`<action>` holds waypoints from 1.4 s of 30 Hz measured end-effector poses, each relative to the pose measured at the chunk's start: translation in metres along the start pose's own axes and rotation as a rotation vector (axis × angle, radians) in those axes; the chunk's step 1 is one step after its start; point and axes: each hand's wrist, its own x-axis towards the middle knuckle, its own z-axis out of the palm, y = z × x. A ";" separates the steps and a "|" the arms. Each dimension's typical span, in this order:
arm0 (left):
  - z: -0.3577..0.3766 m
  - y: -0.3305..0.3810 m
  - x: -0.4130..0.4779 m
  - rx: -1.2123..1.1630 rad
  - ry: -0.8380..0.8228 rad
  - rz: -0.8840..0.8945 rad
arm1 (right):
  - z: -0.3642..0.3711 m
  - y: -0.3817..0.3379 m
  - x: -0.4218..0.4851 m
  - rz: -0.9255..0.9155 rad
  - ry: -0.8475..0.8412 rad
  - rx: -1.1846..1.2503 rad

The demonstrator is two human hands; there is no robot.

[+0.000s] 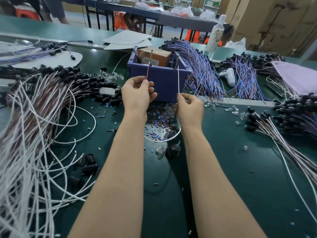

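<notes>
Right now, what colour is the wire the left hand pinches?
The wire in the left hand is reddish-brown; head view.

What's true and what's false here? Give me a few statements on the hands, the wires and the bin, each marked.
1. The left hand pinches a brown wire that points up. True.
2. The right hand holds nothing. False: it pinches a white wire, also pointing up.
3. The blue bin stands beyond both hands. True.
4. The blue bin has nothing in it. False: a cardboard box sits inside.
5. Small insulation bits lie on the green table between the forearms. True.
6. The white bottle lies on its side. False: it stands upright at the far right.
</notes>
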 end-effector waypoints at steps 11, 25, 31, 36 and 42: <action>0.005 -0.005 0.000 -0.008 0.007 -0.004 | -0.002 -0.002 -0.001 0.020 -0.009 -0.011; 0.008 -0.012 0.000 -0.071 0.104 0.063 | -0.001 -0.004 -0.001 0.024 -0.004 0.019; 0.013 -0.011 0.001 -0.052 0.077 0.049 | -0.001 -0.005 -0.005 -0.018 -0.003 0.038; 0.014 -0.011 0.001 -0.046 0.073 0.039 | -0.001 -0.007 -0.005 -0.038 0.067 0.066; 0.015 -0.011 0.002 -0.019 0.058 0.067 | -0.002 -0.007 -0.003 -0.059 0.122 0.055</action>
